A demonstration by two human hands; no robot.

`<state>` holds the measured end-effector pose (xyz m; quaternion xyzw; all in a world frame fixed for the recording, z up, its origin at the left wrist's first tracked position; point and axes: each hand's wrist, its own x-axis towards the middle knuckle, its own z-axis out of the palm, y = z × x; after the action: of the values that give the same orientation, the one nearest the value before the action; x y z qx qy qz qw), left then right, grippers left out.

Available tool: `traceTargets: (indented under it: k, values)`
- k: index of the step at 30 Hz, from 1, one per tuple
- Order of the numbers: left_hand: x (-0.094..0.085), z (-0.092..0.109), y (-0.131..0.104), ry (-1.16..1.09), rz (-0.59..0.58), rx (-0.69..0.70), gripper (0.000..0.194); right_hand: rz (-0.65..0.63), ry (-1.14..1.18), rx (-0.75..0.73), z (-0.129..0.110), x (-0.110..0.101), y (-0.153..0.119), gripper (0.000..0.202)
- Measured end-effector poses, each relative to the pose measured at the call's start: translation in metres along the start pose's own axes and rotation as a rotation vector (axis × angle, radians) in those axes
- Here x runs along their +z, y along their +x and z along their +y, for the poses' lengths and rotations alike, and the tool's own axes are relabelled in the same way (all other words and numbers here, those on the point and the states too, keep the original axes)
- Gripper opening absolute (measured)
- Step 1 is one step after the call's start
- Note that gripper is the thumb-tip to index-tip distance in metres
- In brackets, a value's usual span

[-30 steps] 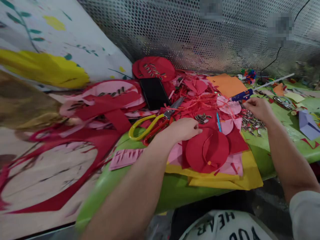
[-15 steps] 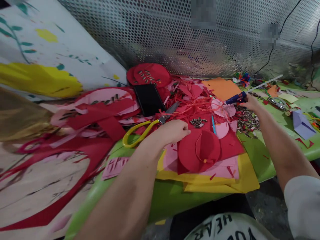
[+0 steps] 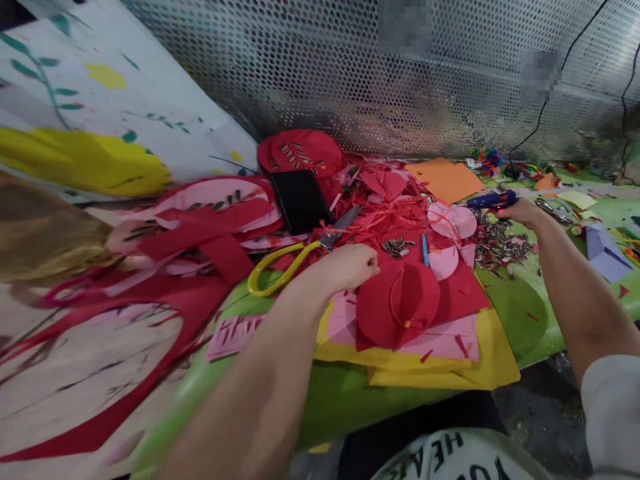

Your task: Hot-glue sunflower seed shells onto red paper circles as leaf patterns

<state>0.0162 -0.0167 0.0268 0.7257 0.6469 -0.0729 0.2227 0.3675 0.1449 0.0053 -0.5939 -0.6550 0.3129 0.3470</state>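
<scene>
My left hand [image 3: 354, 265] is closed at the upper left edge of a round red felt piece [image 3: 397, 303]; whatever its fingers pinch is too small to make out. That piece has a raised fold and a small orange spot, and lies on red, pink and yellow sheets [image 3: 495, 353]. Farther right, my right hand [image 3: 523, 212] holds a dark blue glue gun [image 3: 490, 200], its nozzle pointing left over a pink round piece [image 3: 453, 221]. A small pile of striped seeds [image 3: 398, 247] rests just beyond the red piece, beside a turquoise stick [image 3: 425, 250].
Yellow-handled scissors [image 3: 280, 270] and a black phone [image 3: 301, 200] lie left of centre. Red decorated discs [image 3: 305, 152] and red scraps [image 3: 380, 193] spread behind. More seeds [image 3: 503, 247] lie at right, near an orange sheet [image 3: 445, 179]. A perforated metal panel [image 3: 320, 73] stands behind.
My right hand has moved slightly right with the glue gun, which has turned closer to level, and its white stick no longer shows. My left hand stays beside the red piece.
</scene>
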Motion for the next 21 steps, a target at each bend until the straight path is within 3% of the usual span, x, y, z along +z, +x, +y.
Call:
traceTargets:
  k: [7, 10, 12, 15, 21]
  values:
    - [0.001, -0.002, 0.002, -0.065, 0.014, 0.002, 0.016, 0.143, 0.098, -0.022, -0.01, -0.001, -0.012, 0.026]
    - [0.004, 0.0, 0.005, -0.13, 0.011, 0.002, 0.017, 0.186, 0.166, -0.116, -0.031, 0.005, -0.025, 0.027]
    - [0.006, 0.003, 0.006, -0.174, -0.003, -0.004, 0.018, 0.204, 0.345, -0.255, -0.048, 0.014, -0.038, 0.024]
    - [0.01, 0.006, 0.006, -0.22, -0.029, -0.018, 0.02, 0.145, 0.398, -0.294, -0.069, 0.03, -0.062, 0.02]
    - [0.004, 0.007, -0.001, -0.109, 0.032, -0.075, 0.023, -0.261, 0.237, -0.223, -0.086, 0.057, -0.101, 0.018]
